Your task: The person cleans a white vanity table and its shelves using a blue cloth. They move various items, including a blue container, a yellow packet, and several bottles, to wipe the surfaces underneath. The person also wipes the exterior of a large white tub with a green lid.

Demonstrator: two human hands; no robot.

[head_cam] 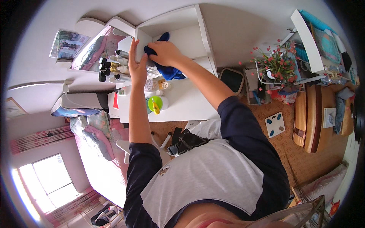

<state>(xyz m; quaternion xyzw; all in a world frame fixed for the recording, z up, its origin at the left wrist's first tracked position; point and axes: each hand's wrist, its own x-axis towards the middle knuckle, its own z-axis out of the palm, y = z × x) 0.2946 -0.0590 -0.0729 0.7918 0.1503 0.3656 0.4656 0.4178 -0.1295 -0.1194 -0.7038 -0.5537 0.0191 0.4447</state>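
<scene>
My right hand (pixel 166 53) grips a dark blue cloth (pixel 170 73) inside a white open shelf compartment (pixel 186 38). Part of the cloth sticks out above my fingers, and the rest hangs below toward the white desktop (pixel 191 99). My left hand (pixel 138 69) is upright at the compartment's left side panel (pixel 142 40), thumb apart from the fingers and nothing held. Whether its palm presses on the panel is hard to tell. Just left of that hand stand several bottles (pixel 114 67) with black caps, in front of a mirror (pixel 98 48).
On the desktop are a green-lidded container (pixel 159 102), a small yellow bottle (pixel 155 109) and a jar of cotton swabs (pixel 166 85). A waste bin (pixel 231 81) and a flowering plant (pixel 275 64) stand to the right. A bathroom scale (pixel 275 124) lies on the floor.
</scene>
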